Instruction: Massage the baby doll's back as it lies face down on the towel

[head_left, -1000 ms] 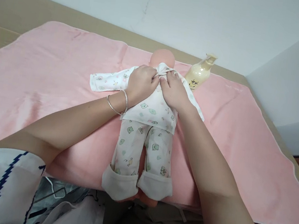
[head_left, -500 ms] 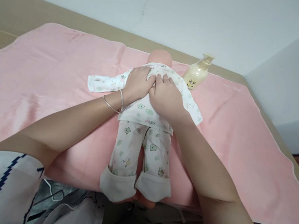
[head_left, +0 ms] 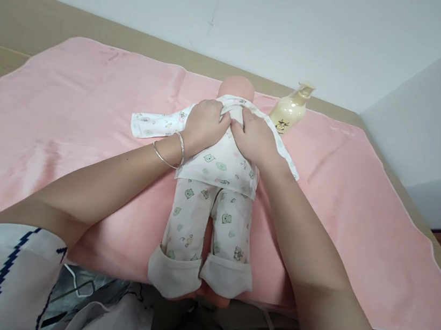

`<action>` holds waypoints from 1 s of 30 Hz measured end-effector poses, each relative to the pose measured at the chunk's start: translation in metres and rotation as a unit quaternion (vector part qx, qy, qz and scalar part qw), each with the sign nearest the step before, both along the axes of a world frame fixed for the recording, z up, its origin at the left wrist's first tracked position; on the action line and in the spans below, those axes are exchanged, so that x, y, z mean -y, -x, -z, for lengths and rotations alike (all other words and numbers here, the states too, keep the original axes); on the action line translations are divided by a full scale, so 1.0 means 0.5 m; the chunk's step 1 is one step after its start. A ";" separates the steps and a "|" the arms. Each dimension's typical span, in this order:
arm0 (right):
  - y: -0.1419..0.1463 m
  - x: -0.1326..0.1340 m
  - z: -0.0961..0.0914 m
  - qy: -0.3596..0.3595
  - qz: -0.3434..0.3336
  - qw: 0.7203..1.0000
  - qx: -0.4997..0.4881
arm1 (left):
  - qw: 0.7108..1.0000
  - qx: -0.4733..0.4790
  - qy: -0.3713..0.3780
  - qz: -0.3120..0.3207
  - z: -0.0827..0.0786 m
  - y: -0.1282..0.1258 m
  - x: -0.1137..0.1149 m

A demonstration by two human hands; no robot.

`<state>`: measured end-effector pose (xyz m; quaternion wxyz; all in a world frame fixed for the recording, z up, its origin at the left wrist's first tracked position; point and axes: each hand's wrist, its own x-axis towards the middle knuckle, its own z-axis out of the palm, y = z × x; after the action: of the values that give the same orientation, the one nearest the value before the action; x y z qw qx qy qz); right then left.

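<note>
A baby doll point(head_left: 238, 86) lies on a pink towel point(head_left: 69, 107), its head toward the wall. It wears a white printed shirt point(head_left: 221, 162) and matching trousers point(head_left: 206, 228) with rolled cuffs. My left hand point(head_left: 205, 125), with two bangles on its wrist, is closed on the shirt fabric at the doll's chest near the collar. My right hand point(head_left: 254, 139) grips the same shirt front right beside it, fingers curled into the cloth. The two hands touch at the middle of the chest. One empty sleeve point(head_left: 155, 123) spreads out to the left.
A cream pump bottle point(head_left: 290, 109) stands on the towel just right of the doll's head. A wooden ledge point(head_left: 15, 24) and white wall run behind. The towel's front edge hangs over near my lap, where a wire hanger point(head_left: 75, 284) and cloth lie.
My right hand, which lay over the chest half a second ago, has shifted back to the right and gripped the shirt front. My left hand stayed in place on the cloth.
</note>
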<state>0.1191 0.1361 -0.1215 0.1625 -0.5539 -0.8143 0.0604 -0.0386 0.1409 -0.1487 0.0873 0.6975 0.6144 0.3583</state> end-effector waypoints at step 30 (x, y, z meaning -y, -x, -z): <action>0.034 0.068 -0.045 -0.031 0.037 0.994 0.103 | 1.000 -0.008 0.003 0.011 -0.013 -0.001 0.007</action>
<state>0.1019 0.1020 -0.0990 0.0973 -0.5818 -0.8070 -0.0284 -0.0380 0.1373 -0.1424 0.0884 0.7065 0.6088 0.3498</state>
